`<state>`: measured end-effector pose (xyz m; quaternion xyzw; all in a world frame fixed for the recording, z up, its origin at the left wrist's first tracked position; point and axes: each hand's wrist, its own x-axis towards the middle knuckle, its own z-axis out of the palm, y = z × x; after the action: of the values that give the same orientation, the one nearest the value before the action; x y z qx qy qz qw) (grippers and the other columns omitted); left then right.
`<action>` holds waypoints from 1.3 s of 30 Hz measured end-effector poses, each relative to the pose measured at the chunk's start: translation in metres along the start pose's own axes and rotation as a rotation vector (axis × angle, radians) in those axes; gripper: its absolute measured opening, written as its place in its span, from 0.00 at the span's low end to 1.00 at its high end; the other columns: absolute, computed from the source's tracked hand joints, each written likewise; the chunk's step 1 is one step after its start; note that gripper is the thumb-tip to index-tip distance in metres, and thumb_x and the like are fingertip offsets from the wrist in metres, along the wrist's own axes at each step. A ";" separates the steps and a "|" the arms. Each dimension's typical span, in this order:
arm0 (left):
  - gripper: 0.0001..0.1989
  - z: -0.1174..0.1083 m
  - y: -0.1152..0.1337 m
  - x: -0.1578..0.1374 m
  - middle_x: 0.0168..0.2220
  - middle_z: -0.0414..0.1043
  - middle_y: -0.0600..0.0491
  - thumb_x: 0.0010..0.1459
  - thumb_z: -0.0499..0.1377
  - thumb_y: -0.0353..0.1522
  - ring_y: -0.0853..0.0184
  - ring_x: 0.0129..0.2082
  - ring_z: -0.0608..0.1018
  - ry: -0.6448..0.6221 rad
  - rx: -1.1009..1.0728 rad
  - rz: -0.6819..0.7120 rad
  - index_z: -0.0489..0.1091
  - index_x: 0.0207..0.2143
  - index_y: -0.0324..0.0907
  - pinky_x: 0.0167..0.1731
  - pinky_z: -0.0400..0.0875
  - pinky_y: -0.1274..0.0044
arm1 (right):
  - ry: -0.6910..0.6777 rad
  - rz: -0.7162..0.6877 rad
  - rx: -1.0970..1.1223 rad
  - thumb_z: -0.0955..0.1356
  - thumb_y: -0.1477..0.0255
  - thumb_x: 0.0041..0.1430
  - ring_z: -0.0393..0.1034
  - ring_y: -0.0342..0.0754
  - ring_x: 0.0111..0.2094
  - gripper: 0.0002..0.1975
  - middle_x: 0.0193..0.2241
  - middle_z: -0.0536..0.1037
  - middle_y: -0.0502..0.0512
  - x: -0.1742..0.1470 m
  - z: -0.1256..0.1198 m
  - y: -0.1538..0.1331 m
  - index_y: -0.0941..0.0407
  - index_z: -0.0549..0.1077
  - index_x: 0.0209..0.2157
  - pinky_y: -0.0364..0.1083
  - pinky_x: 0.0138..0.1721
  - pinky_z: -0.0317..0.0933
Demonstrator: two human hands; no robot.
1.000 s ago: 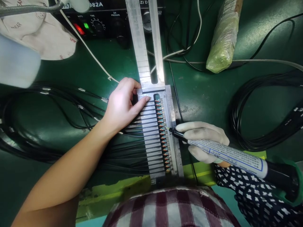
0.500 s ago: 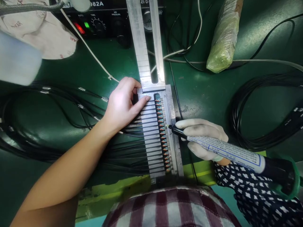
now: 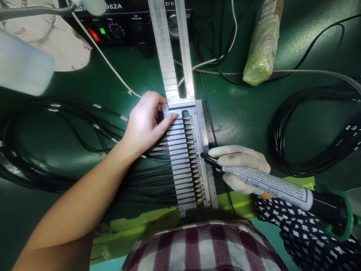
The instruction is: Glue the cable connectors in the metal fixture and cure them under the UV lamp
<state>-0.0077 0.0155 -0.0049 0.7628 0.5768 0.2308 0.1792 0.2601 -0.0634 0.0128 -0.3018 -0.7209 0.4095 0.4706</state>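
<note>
My bare left hand (image 3: 145, 122) grips the upper left corner of a metal fixture (image 3: 183, 177), thumb on its top face and fingers curled at the side. Several black cables (image 3: 153, 169) lie in the fixture's slots, ending in a row of small green circuit boards with connectors (image 3: 194, 160). In my white-gloved right hand (image 3: 241, 165) is a printed dispensing syringe (image 3: 270, 184) with a black nozzle and green end fitting. Its nozzle tip rests at or just above the connectors midway down the row; contact cannot be made out.
A slotted metal bar (image 3: 166, 56) extends from the fixture toward a black dispenser unit (image 3: 126, 30) with lit switches. Coiled black cables (image 3: 278, 139) lie right, more loops left. A plastic-wrapped block (image 3: 261, 49) and a translucent white container (image 3: 25, 67) stand farther back.
The syringe nozzle has moved slightly down along the row of connectors. My left hand keeps its hold on the fixture, and the whole view has shifted a little.
</note>
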 end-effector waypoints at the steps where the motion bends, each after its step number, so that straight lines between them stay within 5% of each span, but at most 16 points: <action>1: 0.16 0.000 0.000 0.000 0.33 0.65 0.54 0.60 0.58 0.47 0.68 0.31 0.71 0.001 0.000 0.001 0.63 0.37 0.45 0.29 0.68 0.72 | -0.002 0.003 0.005 0.72 0.79 0.52 0.80 0.49 0.39 0.20 0.47 0.80 0.58 0.000 0.000 0.001 0.55 0.76 0.48 0.43 0.37 0.78; 19: 0.16 0.000 0.000 0.000 0.33 0.66 0.53 0.59 0.58 0.47 0.67 0.32 0.72 0.002 0.014 -0.006 0.64 0.37 0.45 0.30 0.69 0.71 | 0.075 -0.023 -0.025 0.73 0.78 0.50 0.80 0.48 0.35 0.17 0.43 0.82 0.58 0.002 0.004 0.001 0.56 0.78 0.44 0.42 0.33 0.78; 39: 0.17 0.000 0.001 0.000 0.32 0.65 0.54 0.59 0.59 0.48 0.69 0.29 0.69 0.012 0.014 0.008 0.64 0.37 0.44 0.28 0.67 0.72 | -0.002 0.012 0.014 0.71 0.80 0.53 0.80 0.49 0.40 0.19 0.46 0.80 0.59 0.004 -0.001 0.002 0.56 0.76 0.48 0.44 0.38 0.78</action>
<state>-0.0073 0.0156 -0.0043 0.7649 0.5764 0.2321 0.1696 0.2596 -0.0590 0.0125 -0.3023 -0.7166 0.4178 0.4696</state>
